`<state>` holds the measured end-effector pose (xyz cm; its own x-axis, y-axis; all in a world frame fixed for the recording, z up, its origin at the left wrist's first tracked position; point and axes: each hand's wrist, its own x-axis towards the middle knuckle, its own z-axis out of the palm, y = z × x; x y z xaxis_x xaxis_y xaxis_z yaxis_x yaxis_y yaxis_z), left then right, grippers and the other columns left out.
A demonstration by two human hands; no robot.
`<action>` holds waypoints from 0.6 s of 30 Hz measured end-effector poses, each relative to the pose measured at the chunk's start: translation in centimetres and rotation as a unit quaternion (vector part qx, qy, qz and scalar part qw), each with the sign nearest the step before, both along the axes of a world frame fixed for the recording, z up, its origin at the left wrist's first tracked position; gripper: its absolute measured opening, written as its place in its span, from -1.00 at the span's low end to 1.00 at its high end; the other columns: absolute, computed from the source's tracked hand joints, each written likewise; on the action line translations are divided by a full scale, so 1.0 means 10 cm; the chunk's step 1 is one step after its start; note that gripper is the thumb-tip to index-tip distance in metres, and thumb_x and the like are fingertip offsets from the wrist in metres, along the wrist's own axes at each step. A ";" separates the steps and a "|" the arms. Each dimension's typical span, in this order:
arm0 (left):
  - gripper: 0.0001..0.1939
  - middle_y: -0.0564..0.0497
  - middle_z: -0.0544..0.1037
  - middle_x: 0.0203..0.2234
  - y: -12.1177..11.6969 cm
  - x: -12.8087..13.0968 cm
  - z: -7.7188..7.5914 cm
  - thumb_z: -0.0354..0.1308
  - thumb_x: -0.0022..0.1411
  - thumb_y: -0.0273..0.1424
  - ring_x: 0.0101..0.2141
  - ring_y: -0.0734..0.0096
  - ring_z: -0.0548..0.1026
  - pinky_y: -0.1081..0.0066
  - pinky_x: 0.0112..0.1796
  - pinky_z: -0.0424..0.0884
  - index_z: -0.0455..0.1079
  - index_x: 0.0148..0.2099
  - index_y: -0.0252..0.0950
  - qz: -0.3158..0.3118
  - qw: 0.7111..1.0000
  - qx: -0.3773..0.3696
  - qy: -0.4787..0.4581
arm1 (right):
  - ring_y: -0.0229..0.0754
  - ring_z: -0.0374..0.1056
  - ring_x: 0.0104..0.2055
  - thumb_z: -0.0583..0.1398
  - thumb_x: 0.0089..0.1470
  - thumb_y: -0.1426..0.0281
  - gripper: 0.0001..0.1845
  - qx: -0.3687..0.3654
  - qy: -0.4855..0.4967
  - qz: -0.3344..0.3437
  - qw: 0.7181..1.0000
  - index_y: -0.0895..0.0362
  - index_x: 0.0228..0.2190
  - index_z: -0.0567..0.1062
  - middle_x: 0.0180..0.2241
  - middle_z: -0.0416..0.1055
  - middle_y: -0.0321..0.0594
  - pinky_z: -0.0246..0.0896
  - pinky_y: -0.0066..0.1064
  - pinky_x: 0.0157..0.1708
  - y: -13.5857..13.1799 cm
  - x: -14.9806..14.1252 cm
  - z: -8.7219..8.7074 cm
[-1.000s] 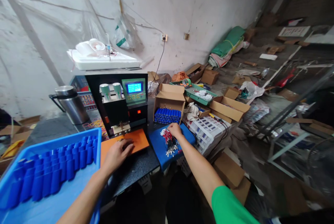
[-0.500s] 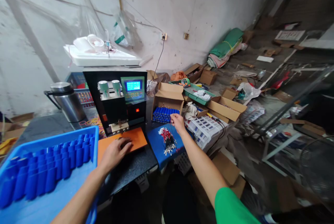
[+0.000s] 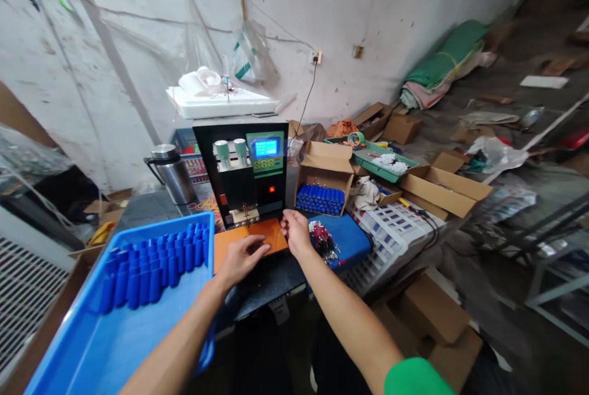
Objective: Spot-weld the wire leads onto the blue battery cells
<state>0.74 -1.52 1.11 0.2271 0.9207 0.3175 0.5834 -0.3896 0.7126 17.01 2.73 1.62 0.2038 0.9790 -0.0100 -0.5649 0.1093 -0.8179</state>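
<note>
My left hand (image 3: 242, 258) rests with curled fingers on the orange pad (image 3: 230, 240) in front of the black spot-welding machine (image 3: 246, 171); whether it holds anything is hidden. My right hand (image 3: 295, 232) hovers at the pad's right edge, fingers pinched on something too small to name. Just right of it a bundle of red-and-black wires (image 3: 324, 240) lies on a blue block (image 3: 347, 237). A blue tray (image 3: 115, 333) with several blue cylindrical cells (image 3: 151, 263) sits at the left.
An open carton of blue cells (image 3: 322, 189) stands right of the machine. A steel kettle (image 3: 172, 173) is at the back left. White plastic racks (image 3: 391, 229), a green tray (image 3: 375, 165) and more cartons (image 3: 439, 189) crowd the right side and floor.
My right hand left the wire bundle and moved left to the orange pad beside the left hand. The view swung left, so everything shifted right in frame.
</note>
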 end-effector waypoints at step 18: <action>-0.66 -0.04 0.63 -0.34 0.07 -0.11 -0.09 0.02 0.24 -0.18 -0.30 0.29 0.56 0.35 -0.21 0.45 0.49 -0.22 -0.30 0.061 0.997 -0.005 -0.036 | -0.37 0.16 -0.65 0.27 -0.09 0.20 -0.76 0.049 -0.175 0.096 0.979 0.13 -0.49 0.44 -0.62 0.30 -0.41 0.03 -0.55 -0.68 -0.15 -0.27 -0.13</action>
